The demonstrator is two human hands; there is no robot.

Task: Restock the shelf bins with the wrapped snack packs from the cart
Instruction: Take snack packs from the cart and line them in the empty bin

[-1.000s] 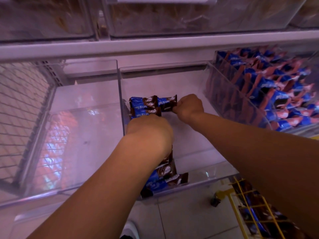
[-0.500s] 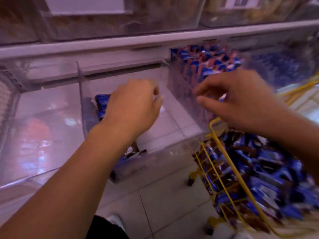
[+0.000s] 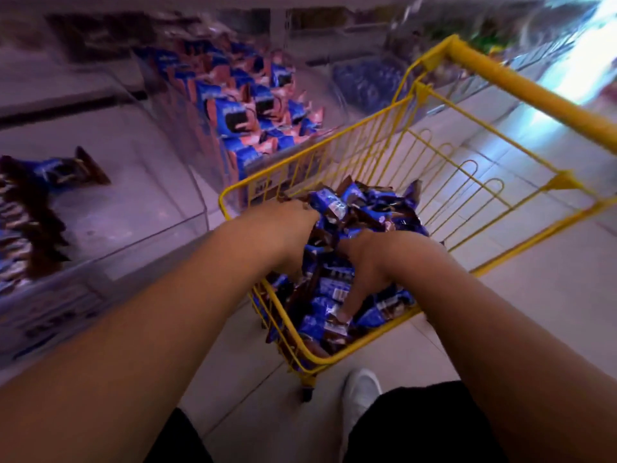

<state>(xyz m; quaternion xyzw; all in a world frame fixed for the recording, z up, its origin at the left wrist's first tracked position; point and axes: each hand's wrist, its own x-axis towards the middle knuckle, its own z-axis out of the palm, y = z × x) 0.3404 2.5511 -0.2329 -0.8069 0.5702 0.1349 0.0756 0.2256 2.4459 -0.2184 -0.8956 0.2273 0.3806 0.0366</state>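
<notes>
A yellow wire cart [image 3: 500,78] stands on the floor in front of me, holding a heap of blue and brown wrapped snack packs [image 3: 377,208]. Both my hands are down in that heap. My left hand [image 3: 287,228] has its fingers buried among the packs near the cart's left rim, so its grip is hidden. My right hand [image 3: 370,259] lies on the pile with fingers and thumb spread apart. To the left is the clear shelf bin [image 3: 187,225], with several of the same packs [image 3: 50,172] lying along its left side.
A neighbouring clear bin holds upright blue and pink packs [image 3: 240,111], right behind the cart's left corner. More bins run along the shelf to the upper right, blurred. My white shoe [image 3: 362,392] is on the tiled floor beside the cart's near corner.
Both hands left the clear bin, swung right and dropped into the cart's heap. The view turned from the shelf down to the cart.
</notes>
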